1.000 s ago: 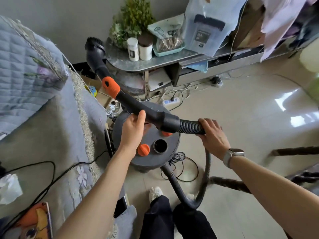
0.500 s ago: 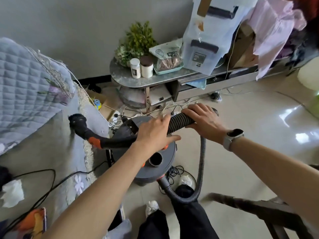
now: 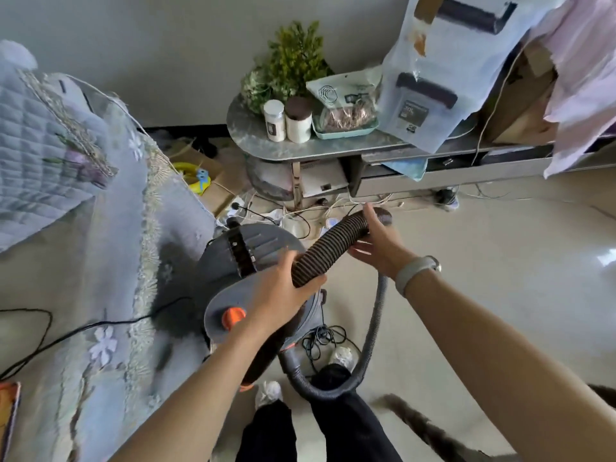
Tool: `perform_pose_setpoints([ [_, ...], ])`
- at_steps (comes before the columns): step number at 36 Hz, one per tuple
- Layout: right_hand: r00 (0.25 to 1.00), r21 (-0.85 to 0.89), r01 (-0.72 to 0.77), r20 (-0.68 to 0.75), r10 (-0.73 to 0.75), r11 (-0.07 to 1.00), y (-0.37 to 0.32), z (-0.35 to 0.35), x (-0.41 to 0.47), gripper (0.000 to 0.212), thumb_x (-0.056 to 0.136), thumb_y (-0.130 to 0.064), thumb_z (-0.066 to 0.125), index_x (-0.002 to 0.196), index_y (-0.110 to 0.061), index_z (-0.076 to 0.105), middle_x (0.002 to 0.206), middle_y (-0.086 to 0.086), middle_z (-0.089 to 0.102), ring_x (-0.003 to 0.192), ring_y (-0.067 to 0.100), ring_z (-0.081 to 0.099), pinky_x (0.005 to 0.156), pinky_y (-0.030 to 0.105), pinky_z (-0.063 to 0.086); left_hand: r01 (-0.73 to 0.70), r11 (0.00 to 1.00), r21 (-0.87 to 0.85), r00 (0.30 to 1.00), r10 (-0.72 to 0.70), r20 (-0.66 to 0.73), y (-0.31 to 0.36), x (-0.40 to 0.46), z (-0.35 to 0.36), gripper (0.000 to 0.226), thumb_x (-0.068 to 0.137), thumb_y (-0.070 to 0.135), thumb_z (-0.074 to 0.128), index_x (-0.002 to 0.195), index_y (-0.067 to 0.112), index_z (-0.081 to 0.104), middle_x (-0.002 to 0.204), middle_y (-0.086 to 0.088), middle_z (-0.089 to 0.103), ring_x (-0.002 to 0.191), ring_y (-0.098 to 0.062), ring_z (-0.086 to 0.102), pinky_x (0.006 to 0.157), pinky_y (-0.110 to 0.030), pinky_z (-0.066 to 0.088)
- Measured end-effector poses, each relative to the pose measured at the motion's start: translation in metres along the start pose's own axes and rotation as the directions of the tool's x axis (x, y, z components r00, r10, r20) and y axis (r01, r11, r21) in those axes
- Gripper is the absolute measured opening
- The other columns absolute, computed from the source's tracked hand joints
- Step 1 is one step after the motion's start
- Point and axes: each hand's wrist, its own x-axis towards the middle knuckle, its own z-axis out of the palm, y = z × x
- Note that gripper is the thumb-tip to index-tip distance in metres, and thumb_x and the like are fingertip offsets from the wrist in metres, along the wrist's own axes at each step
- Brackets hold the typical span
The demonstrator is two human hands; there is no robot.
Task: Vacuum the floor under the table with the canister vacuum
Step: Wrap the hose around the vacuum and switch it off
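Note:
The grey canister vacuum (image 3: 256, 258), with an orange knob (image 3: 233, 316) on its lid, stands on the floor beside the sofa. My left hand (image 3: 283, 295) grips the ribbed black hose (image 3: 328, 248) where it meets the dark wand. The wand (image 3: 263, 355) hangs down under that hand, mostly hidden by my forearm. My right hand (image 3: 376, 245) holds the hose farther along, thumb on top and fingers beneath. From there the grey hose (image 3: 375, 331) drops, loops past my feet and joins the canister's front.
A sofa with a quilted blue cover (image 3: 100, 261) fills the left. Behind the canister, a low grey stand (image 3: 333, 146) carries a plant, jars, a tray and a bag. Cables and a power strip (image 3: 300, 218) lie beneath it. Open tiled floor (image 3: 500, 261) lies right; a dark furry shape (image 3: 420, 425) sits lower right.
The wand, first pointing up and left, swung down over the sofa edge and now hangs under my left hand. Both hands shifted along the hose, and the view moved closer to the canister.

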Motion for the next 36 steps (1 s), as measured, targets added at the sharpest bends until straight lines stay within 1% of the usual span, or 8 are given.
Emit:
perform_pose_setpoints([
  [4,0.999,-0.060,0.043,0.020,-0.042,0.997,-0.015,0.036,0.022,0.035,0.087,-0.033,0.066,0.101,-0.004,0.051,0.097,0.014,0.064,0.084,0.025,0.065,0.063,0.035,0.057,0.050,0.994,-0.095,0.996,-0.057,-0.066,-0.003,-0.006,0.009,0.042,0.085,0.038,0.067,0.112,0.016,0.044,0.087,0.002,0.063,0.077,-0.010,0.063,0.068,-0.031,0.053],
  [9,0.961,-0.216,0.254,0.170,-0.220,0.943,-0.030,0.091,0.020,0.017,0.091,-0.021,0.059,0.089,-0.009,0.048,0.082,0.002,0.055,0.080,0.019,0.061,0.074,0.033,0.058,0.103,0.969,-0.226,0.970,-0.147,-0.191,-0.013,-0.013,0.003,0.034,0.086,0.024,0.068,0.110,0.020,0.044,0.085,0.016,0.057,0.072,0.014,0.056,0.063,-0.005,0.042],
  [11,0.920,-0.322,0.367,0.262,-0.290,0.873,-0.028,0.111,0.014,0.028,0.092,-0.022,0.058,0.108,-0.002,0.046,0.083,0.000,0.051,0.074,0.012,0.056,0.064,0.022,0.054,0.136,0.953,-0.270,0.961,-0.193,-0.200,-0.022,-0.018,-0.001,0.030,0.086,0.021,0.067,0.108,0.019,0.046,0.089,0.016,0.058,0.077,0.012,0.056,0.067,-0.004,0.042],
  [16,0.789,-0.488,0.593,0.513,-0.339,0.641,-0.005,0.155,-0.003,0.046,0.091,-0.023,0.057,0.128,-0.002,0.039,0.104,0.011,0.057,0.092,0.024,0.055,0.091,0.043,0.046,0.355,0.746,-0.563,0.889,-0.456,-0.044,-0.059,-0.032,-0.021,0.005,0.091,0.021,0.063,0.096,0.018,0.062,0.093,0.002,0.067,0.088,-0.014,0.065,0.079,-0.028,0.053],
  [19,0.707,-0.543,0.689,0.650,-0.280,0.479,0.017,0.165,-0.018,0.067,0.095,-0.022,0.054,0.149,-0.005,0.017,0.111,0.010,0.054,0.095,0.022,0.053,0.076,0.023,0.037,0.393,0.599,-0.697,0.795,-0.602,-0.069,-0.080,-0.036,-0.050,0.011,0.097,0.013,0.051,0.104,0.007,0.058,0.103,-0.012,0.061,0.092,-0.024,0.062,0.077,-0.029,0.051],
  [26,0.609,-0.585,0.770,0.793,-0.021,0.255,0.092,0.174,-0.035,0.074,0.094,-0.021,0.055,0.153,-0.015,0.011,0.124,0.019,0.055,0.107,0.035,0.058,0.082,0.029,0.041,0.362,0.534,-0.764,0.720,-0.680,-0.135,-0.137,-0.027,-0.106,0.022,0.101,0.028,0.041,0.115,0.014,0.052,0.113,-0.009,0.061,0.101,-0.023,0.060,0.095,-0.039,0.045],
  [29,0.580,-0.585,0.802,0.811,0.072,0.122,0.121,0.173,-0.040,0.072,0.093,-0.026,0.055,0.152,-0.019,0.015,0.132,0.018,0.053,0.115,0.034,0.054,0.094,0.035,0.041,0.415,0.499,-0.761,0.733,-0.679,-0.045,-0.156,-0.018,-0.107,0.022,0.099,0.038,0.044,0.098,0.021,0.057,0.099,-0.005,0.064,0.091,-0.020,0.063,0.084,-0.036,0.050],
  [36,0.595,-0.606,0.792,0.794,0.127,0.077,0.163,0.176,-0.050,0.071,0.093,-0.031,0.056,0.151,-0.024,0.017,0.132,0.014,0.052,0.114,0.030,0.053,0.091,0.032,0.039,0.536,0.467,-0.703,0.650,-0.760,-0.009,-0.195,-0.012,-0.077,0.040,0.091,0.032,0.061,0.118,0.003,0.051,0.093,-0.009,0.061,0.077,-0.021,0.060,0.061,-0.030,0.050],
])
